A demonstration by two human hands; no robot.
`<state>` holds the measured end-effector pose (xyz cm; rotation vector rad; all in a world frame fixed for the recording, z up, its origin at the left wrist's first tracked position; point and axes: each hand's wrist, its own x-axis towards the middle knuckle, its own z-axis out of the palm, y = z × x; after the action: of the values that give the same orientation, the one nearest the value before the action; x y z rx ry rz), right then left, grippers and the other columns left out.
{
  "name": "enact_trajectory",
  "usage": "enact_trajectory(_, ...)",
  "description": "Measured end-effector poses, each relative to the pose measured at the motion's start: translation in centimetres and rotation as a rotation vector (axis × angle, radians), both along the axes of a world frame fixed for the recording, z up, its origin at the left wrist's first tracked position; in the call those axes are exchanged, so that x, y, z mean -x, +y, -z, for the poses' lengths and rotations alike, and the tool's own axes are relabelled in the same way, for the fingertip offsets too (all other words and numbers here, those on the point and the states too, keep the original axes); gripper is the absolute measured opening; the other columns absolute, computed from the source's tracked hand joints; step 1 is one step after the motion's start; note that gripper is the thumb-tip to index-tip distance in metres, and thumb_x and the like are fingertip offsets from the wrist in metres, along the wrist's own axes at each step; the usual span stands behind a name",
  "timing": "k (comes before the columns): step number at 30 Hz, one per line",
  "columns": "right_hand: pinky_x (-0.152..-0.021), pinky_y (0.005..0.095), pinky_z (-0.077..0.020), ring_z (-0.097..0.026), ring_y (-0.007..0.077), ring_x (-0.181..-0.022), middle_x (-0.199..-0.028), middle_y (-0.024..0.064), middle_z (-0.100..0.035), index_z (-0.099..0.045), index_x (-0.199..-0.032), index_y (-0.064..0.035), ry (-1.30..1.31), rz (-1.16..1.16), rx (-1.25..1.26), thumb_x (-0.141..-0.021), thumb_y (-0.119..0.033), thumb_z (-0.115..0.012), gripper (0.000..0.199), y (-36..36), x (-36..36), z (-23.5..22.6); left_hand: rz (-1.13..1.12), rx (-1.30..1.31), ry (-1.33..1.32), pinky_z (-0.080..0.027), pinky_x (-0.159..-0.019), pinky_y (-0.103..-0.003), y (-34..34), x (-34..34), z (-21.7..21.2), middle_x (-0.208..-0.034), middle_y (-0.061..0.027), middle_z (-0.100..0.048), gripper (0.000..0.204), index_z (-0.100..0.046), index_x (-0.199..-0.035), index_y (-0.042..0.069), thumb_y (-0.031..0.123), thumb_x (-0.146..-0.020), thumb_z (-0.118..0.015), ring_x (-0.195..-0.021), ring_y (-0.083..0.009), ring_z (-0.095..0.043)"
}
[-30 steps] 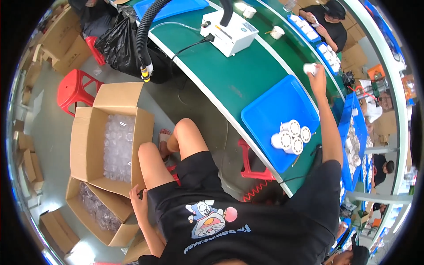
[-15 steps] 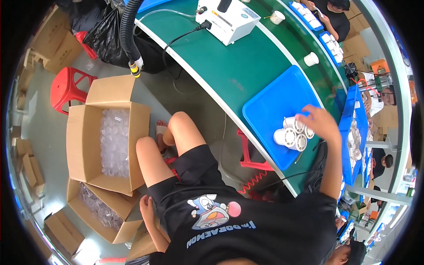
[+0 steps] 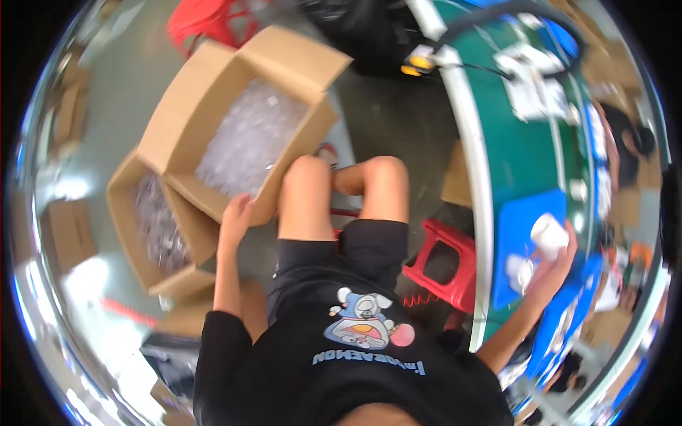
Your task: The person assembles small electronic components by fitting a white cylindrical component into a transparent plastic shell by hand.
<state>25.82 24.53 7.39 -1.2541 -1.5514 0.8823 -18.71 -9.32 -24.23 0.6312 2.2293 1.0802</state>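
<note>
My right hand (image 3: 558,264) is over the blue tray (image 3: 506,219) on the green table, its fingers closed round a white cup-shaped plastic part (image 3: 548,233). Beside the hand, more white round parts (image 3: 520,272) lie in the tray, blurred and partly hidden. My left hand (image 3: 237,216) is at the near edge of an open cardboard box (image 3: 285,162), fingers stretched out and holding nothing that I can see. Inside that box are many clear plastic pieces (image 3: 250,142). A second cardboard box (image 3: 128,206) next to it holds similar clear pieces (image 3: 160,224).
A red stool (image 3: 444,266) stands under the table edge to the right of my legs. A black hose with a yellow tip (image 3: 416,64) hangs near a white device (image 3: 533,82) on the table. Another red stool (image 3: 202,21) is beyond the boxes. A co-worker (image 3: 629,142) sits across.
The view has turned toward the boxes. My right hand, empty and over the white parts before, now grips one, lifted. My left hand has moved forward from beside my thigh to the box edge.
</note>
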Motion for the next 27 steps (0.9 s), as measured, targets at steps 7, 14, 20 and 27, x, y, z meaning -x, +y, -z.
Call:
enact_trajectory(7,-0.05,0.0272,-0.0391,-0.05,0.0183,-0.058,-0.087,0.0125,-0.061,-0.058,-0.114,-0.0013,0.718,-0.414,0.948,-0.099,-0.048,-0.041,0.052,5.0,24.4,17.8,-0.32,-0.04,0.089,-0.053,-0.079,-0.037,6.1,3.7,6.7,-0.095,-0.0183,-0.07,0.025,-0.065,-0.106,-0.001,0.018,-0.089,-0.063,-0.088,-0.03,-0.069)
enact_trajectory(14,-0.065,0.0296,-0.0305,-0.036,0.0164,-0.071,-0.099,0.0114,-0.051,-0.045,-0.132,0.0008,1.245,-0.429,1.085,-0.094,-0.031,-0.052,0.05,8.4,32.0,20.5,-0.394,0.231,0.091,-0.047,-0.095,-0.043,13.1,10.3,23.0,-0.117,-0.0262,-0.06,0.062,-0.05,-0.124,-0.007,0.028,-0.078,-0.074,-0.113,-0.0384,-0.057)
enact_trajectory(20,-0.068,0.0315,-0.0372,-0.043,0.0189,-0.081,-0.126,0.0175,-0.05,-0.044,-0.135,-0.0023,1.239,-0.29,0.993,-0.095,-0.025,-0.058,0.049,7.9,28.8,21.2,-0.426,0.219,0.029,-0.046,-0.094,-0.042,17.0,12.9,29.4,-0.117,-0.0235,-0.06,0.075,-0.047,-0.131,-0.005,0.033,-0.074,-0.079,-0.108,-0.0365,-0.058)
enact_trajectory(27,-0.063,0.0307,-0.0472,-0.052,0.022,-0.076,-0.114,0.0125,-0.056,-0.051,-0.124,-0.0054,1.277,-0.357,1.049,-0.098,-0.033,-0.055,0.038,7.0,28.6,21.7,-0.619,-0.144,-0.154,-0.046,-0.096,-0.038,12.2,12.7,17.8,-0.12,-0.0179,-0.058,0.058,-0.048,-0.117,-0.004,0.022,-0.077,-0.081,-0.11,-0.0267,-0.058)
